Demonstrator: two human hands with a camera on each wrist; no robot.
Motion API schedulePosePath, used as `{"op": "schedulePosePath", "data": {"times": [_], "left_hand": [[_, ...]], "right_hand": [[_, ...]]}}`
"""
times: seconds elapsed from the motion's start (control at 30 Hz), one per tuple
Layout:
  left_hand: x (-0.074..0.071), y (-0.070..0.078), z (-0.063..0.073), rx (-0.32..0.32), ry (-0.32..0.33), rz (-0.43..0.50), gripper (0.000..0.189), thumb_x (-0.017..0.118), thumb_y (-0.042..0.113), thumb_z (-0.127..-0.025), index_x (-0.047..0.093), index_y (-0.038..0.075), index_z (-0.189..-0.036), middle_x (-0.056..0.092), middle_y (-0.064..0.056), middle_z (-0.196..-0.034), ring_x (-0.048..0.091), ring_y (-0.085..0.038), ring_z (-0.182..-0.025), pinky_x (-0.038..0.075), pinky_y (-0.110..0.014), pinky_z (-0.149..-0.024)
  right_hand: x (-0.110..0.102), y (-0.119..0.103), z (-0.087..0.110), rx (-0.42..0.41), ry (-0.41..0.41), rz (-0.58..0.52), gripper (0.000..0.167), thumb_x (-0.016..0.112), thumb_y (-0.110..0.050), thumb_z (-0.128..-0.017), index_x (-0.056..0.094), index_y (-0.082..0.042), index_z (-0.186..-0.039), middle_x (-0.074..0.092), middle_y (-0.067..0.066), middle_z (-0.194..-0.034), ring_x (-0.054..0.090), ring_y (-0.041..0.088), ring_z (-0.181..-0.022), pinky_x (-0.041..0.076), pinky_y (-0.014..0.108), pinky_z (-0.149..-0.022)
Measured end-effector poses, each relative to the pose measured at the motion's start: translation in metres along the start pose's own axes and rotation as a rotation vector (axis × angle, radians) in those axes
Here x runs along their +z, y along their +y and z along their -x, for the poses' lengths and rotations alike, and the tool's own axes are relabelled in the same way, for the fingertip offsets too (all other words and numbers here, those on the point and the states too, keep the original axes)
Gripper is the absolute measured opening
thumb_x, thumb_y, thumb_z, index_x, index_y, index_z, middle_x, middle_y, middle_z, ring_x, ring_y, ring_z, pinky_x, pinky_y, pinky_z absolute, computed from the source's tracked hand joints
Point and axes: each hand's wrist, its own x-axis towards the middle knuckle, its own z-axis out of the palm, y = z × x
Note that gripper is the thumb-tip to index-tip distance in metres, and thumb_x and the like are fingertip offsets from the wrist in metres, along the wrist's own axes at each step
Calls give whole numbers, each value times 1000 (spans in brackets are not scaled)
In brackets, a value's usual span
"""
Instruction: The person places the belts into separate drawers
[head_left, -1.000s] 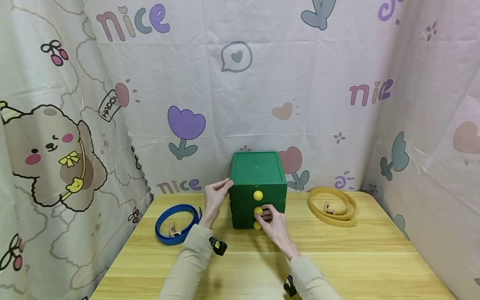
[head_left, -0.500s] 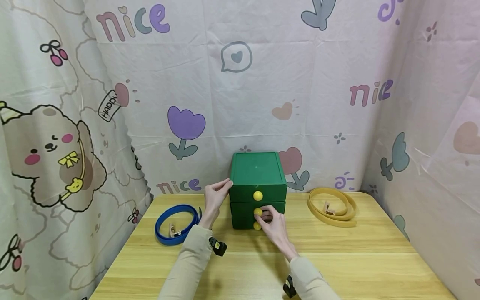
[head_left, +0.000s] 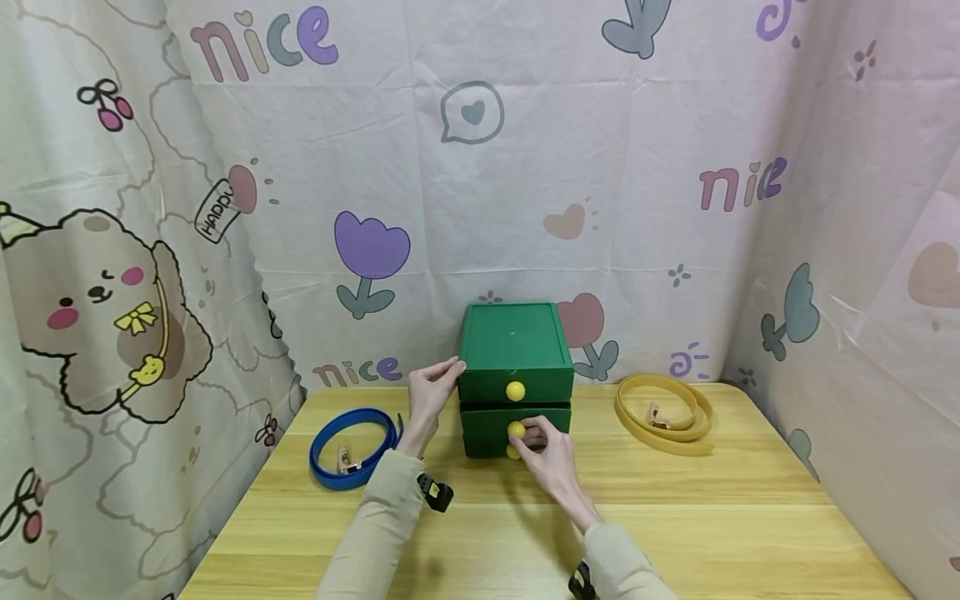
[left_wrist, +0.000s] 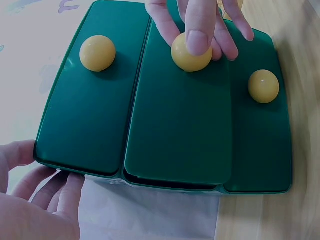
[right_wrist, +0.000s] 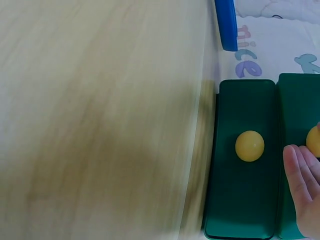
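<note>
Green cabinet (head_left: 516, 335) at twelve o'clock on the table (head_left: 495, 542) — middle drawer (left_wrist: 180, 120) slightly out
The right hand (head_left: 551, 457) pinches that drawer's yellow knob (head_left: 516, 429); the left hand (head_left: 431, 396) grips the cabinet's top corner at ten o'clock — blue belt (head_left: 326, 477) at nine, yellow belt (head_left: 675, 444) at three.

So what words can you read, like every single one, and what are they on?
"nice": cloth, top left
"nice": cloth, right
"nice": cloth, low left
"HAPP" and an unclear last letter: sign printed on the cloth, left
Yellow mark on the left wrist camera: too small to read
Drawers, blue belt, yellow belt: nothing I can read
</note>
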Motion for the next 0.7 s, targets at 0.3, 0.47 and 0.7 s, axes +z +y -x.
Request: {"op": "schedulePosePath", "data": {"times": [0.3,0.47,0.7], "left_hand": [[0,-1,0,-1,2,2,31,74,20,-93,74,5,-120,72,-16,-124,70,-11,-103,57,-36,-97],[0,-1,0,1,1,-3,32,74,21,-93,74,6,-120,72,-15,-123,70,-9,-101,58,-32,-93],[0,-1,0,1,3,2,31,74,20,-93,74,6,-120,71,-16,-124,70,-8,-100,56,-39,-98]], "right_hand": [[-4,-4,6,15,-23,-24,21,82,-8,-82,71,-7,-99,77,5,-80,72,11,-72,61,25,-67],[-6,-6,8,3,-26,-37,20,83,-7,-81,71,-7,-98,77,6,-78,72,11,-70,61,27,-66],[-7,-8,14,10,-36,-67,19,84,-7,-80,71,-8,-95,77,5,-77,72,11,-68,60,25,-64]]}}
